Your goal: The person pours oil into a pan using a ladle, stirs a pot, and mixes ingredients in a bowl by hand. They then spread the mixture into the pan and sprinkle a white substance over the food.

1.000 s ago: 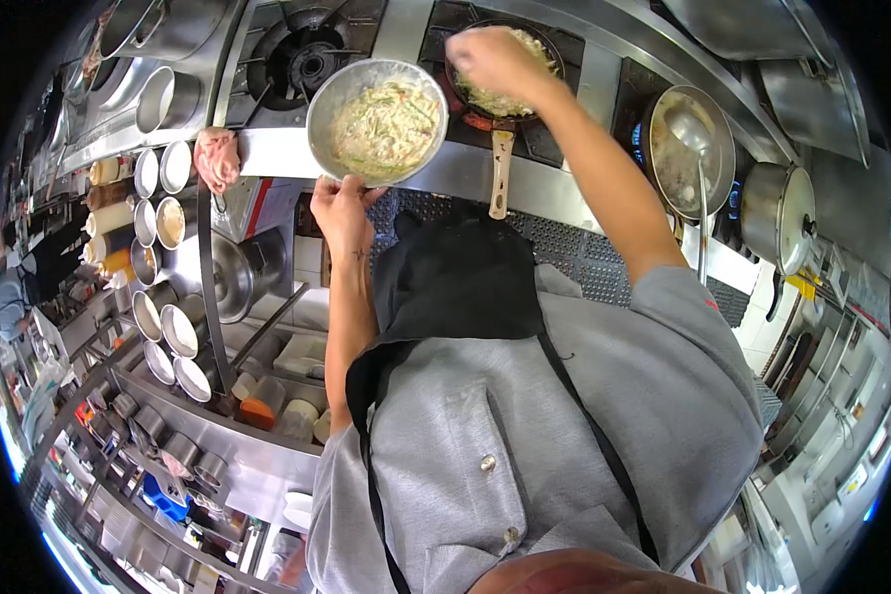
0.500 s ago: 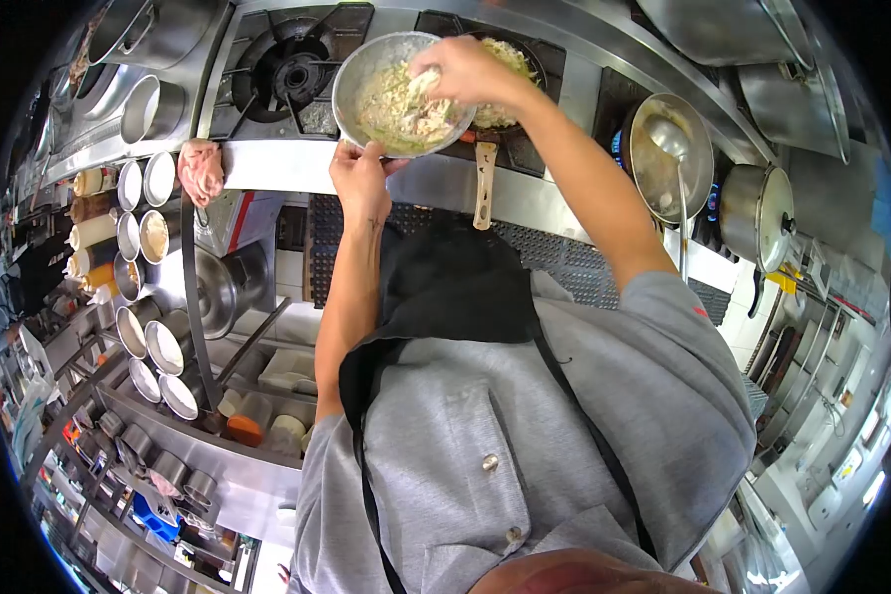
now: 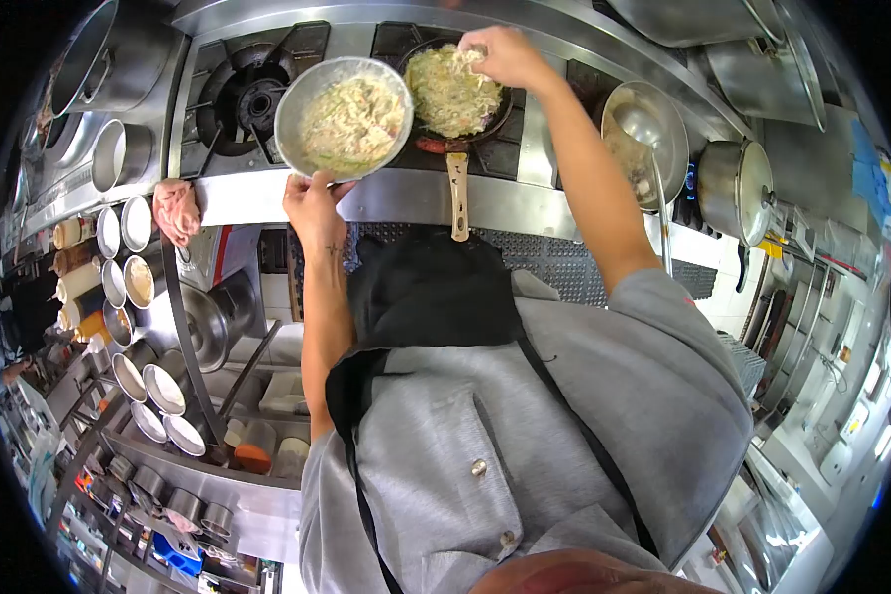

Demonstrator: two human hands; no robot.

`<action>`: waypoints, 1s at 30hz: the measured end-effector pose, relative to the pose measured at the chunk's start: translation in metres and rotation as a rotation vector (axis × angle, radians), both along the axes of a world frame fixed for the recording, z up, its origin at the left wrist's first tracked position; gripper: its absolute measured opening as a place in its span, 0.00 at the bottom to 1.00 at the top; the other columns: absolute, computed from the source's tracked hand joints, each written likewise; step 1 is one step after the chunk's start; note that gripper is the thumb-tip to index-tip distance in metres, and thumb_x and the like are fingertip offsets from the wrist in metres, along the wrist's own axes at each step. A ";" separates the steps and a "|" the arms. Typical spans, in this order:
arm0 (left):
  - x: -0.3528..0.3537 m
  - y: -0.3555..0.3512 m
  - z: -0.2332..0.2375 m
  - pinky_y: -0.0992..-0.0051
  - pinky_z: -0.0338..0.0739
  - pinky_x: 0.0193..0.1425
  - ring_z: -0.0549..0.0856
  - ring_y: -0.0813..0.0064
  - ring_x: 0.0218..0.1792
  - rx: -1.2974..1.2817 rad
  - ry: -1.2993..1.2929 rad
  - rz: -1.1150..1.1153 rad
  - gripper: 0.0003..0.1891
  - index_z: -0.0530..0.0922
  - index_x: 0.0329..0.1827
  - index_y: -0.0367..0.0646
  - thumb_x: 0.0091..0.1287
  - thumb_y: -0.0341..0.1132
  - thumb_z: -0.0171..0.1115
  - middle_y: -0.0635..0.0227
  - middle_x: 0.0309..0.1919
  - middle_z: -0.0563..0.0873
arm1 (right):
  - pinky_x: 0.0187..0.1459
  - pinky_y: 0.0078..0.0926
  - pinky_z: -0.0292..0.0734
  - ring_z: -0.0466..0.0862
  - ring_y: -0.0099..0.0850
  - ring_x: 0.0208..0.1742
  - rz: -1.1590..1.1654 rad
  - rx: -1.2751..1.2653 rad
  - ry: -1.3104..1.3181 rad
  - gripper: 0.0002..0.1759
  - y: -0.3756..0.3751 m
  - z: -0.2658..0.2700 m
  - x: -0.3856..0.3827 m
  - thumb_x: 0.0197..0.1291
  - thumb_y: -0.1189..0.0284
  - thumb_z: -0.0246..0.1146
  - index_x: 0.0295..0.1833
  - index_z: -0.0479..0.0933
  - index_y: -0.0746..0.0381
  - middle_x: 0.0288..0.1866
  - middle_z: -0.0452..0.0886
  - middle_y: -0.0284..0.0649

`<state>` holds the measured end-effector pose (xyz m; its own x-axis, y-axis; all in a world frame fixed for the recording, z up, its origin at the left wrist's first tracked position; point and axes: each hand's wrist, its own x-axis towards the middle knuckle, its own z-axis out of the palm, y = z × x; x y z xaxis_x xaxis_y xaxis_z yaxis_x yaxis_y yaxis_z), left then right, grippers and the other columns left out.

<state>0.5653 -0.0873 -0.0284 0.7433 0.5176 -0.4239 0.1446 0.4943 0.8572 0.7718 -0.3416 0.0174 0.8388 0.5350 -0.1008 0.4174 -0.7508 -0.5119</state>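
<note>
My left hand [image 3: 315,210] grips the near rim of a round metal bowl [image 3: 285,129], holding it up over the front of the stove. Inside the bowl is a pale shredded mixture [image 3: 351,124] with green bits. To its right a frying pan [image 3: 506,111] sits on a burner, its wooden handle [image 3: 458,198] pointing towards me. A layer of the same kind of mixture [image 3: 450,94] covers the pan. My right hand [image 3: 497,57] is above the pan's far right edge, fingers pinched on some of the mixture.
An unused burner [image 3: 257,102] is at the left. At the right stand a pan with a ladle [image 3: 639,124] and a lidded pot [image 3: 733,193]. A pink cloth [image 3: 176,211] hangs at the counter's edge, near several round containers [image 3: 139,282].
My right hand has moved from the bowl to over the far right side of the pan, carrying some mixture. The bowl and my left hand are now farther left, and more of the pan shows.
</note>
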 end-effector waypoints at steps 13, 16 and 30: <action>-0.030 0.027 0.006 0.70 0.89 0.34 0.85 0.67 0.31 0.066 0.083 0.075 0.04 0.69 0.32 0.34 0.58 0.19 0.55 0.57 0.34 0.80 | 0.49 0.47 0.77 0.82 0.49 0.48 0.104 -0.189 0.104 0.10 -0.006 -0.092 0.012 0.49 0.79 0.61 0.39 0.82 0.60 0.43 0.84 0.49; -0.038 0.032 0.007 0.70 0.89 0.34 0.85 0.68 0.32 0.070 0.085 0.081 0.04 0.69 0.32 0.35 0.58 0.19 0.55 0.59 0.34 0.80 | 0.51 0.43 0.77 0.83 0.47 0.48 -0.254 -0.334 -0.049 0.07 0.002 -0.085 0.008 0.51 0.79 0.60 0.35 0.83 0.61 0.39 0.84 0.49; -0.077 0.044 0.007 0.72 0.87 0.32 0.86 0.69 0.33 0.018 0.020 0.172 0.04 0.72 0.37 0.36 0.61 0.21 0.57 0.60 0.35 0.82 | 0.56 0.41 0.75 0.81 0.45 0.53 -0.143 -0.125 -0.090 0.13 0.016 -0.100 0.017 0.52 0.77 0.60 0.44 0.83 0.60 0.49 0.83 0.50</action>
